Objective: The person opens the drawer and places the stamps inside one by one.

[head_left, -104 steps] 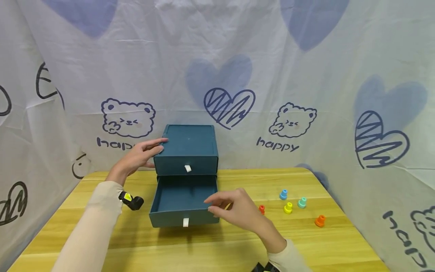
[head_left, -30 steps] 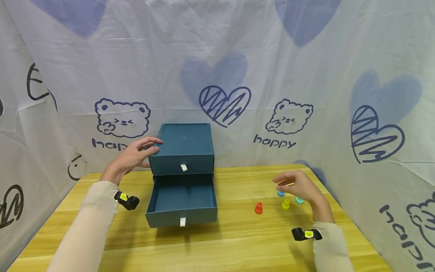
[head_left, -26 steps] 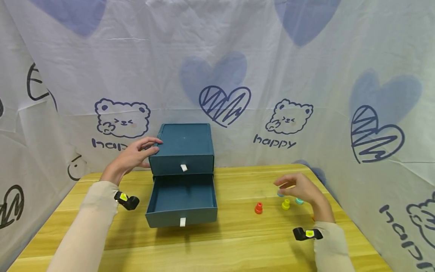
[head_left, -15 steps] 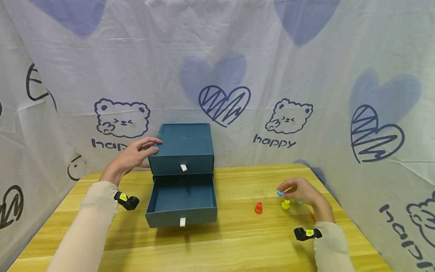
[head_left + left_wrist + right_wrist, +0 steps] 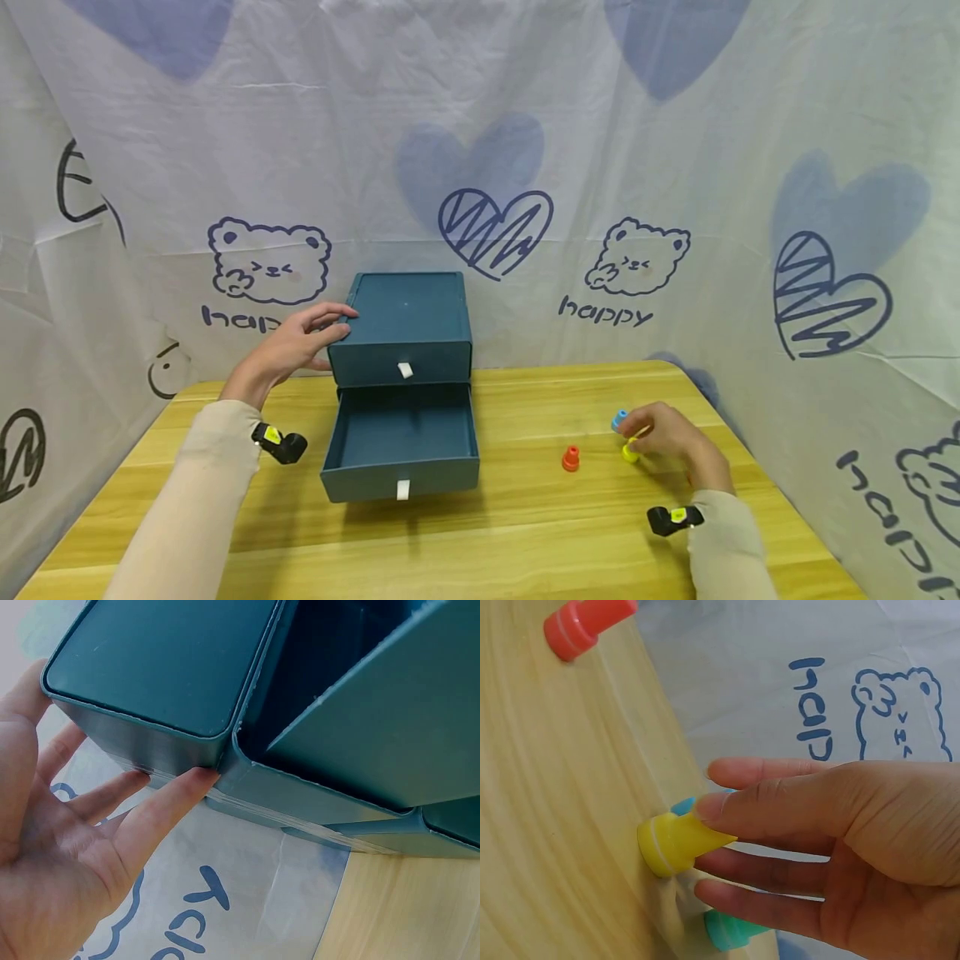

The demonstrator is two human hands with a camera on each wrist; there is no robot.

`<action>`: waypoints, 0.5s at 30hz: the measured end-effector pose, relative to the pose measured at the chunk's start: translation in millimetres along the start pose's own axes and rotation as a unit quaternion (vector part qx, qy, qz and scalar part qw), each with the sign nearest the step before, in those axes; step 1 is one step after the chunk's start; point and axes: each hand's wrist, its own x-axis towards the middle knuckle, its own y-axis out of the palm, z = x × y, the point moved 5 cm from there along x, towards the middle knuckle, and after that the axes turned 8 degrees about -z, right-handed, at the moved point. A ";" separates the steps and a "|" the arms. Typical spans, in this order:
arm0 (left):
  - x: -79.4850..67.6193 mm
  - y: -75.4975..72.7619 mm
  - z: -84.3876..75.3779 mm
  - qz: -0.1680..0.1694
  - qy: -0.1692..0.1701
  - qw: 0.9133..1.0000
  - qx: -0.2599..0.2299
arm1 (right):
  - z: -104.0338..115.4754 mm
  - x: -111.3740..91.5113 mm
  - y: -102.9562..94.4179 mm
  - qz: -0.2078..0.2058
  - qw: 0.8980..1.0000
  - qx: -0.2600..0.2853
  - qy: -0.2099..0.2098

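Observation:
In the head view my left hand (image 5: 292,346) rests against the left side of a dark teal two-drawer box (image 5: 408,308), fingertips on its top edge. The left wrist view shows the fingers of that hand (image 5: 82,832) spread along the box wall (image 5: 165,750). At the right, my right hand (image 5: 671,433) has thumb and fingers about the narrow top of a small stepped yellow plastic peg (image 5: 630,454). From the right wrist, the thumb overlaps the yellow peg (image 5: 664,844), whose wide base is down on the table.
The lower drawer (image 5: 401,481) is pulled out; the upper drawer (image 5: 375,367) is in. A red peg (image 5: 571,459) stands left of the yellow one, a blue peg (image 5: 619,419) just behind it. A green peg (image 5: 727,928) shows below the fingers. A printed cloth (image 5: 510,317) hangs behind.
My right hand has moved from over the drawer to the pegs at the right, then down past the blue peg onto the yellow one. The left hand stays on the box.

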 end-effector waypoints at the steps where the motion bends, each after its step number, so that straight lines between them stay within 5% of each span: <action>1: -0.1 0.0 0.1 0.000 0.000 1.000 0.001 | -0.8 0.2 1.3 0.000 1.000 -0.001 0.003; 15: 0.1 0.3 1.0 -0.002 0.001 1.000 0.003 | 0.4 5.4 14.6 0.020 1.000 0.011 0.000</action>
